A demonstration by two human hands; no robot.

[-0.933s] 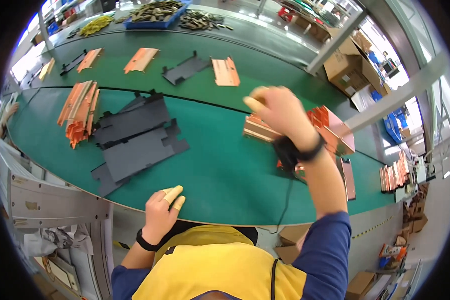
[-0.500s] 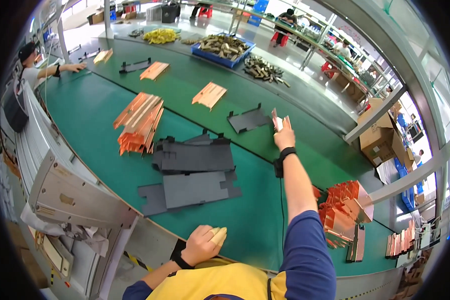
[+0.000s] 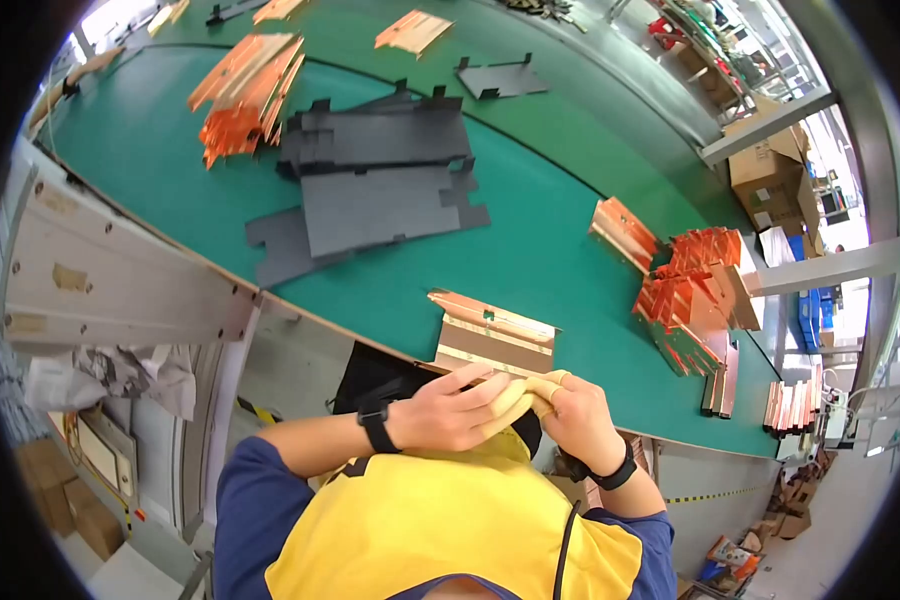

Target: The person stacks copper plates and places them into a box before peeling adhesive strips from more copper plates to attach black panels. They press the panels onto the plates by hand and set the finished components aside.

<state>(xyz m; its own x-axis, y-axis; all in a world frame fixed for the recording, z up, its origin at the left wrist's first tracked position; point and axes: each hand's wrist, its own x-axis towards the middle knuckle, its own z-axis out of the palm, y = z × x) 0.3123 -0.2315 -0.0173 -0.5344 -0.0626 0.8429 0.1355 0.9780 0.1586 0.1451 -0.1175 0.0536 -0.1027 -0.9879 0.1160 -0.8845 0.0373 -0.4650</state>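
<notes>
A copper-coloured bent sheet-metal panel (image 3: 500,340), with a brown strip along it, is tilted at the table's near edge in front of me. My left hand (image 3: 460,408) has its fingers curled at the panel's near edge. Close against it, my right hand (image 3: 578,412) pinches at the near right corner of the same panel. Yellow finger covers are on several fingertips of both hands. The hands meet, and what lies right between the fingertips is partly hidden. Dark grey sheet panels (image 3: 380,205) lie in a loose stack beyond, to the left.
Copper-coloured panels are piled at the far left (image 3: 250,90) and on the right (image 3: 695,290). A single dark panel (image 3: 505,78) and a copper-coloured one (image 3: 415,32) lie on the green belt. A metal post (image 3: 830,265) stands at the right.
My right hand has come back from the far belt to the near edge, beside my left hand. A copper-coloured panel is now in front of me. The view has tilted down.
</notes>
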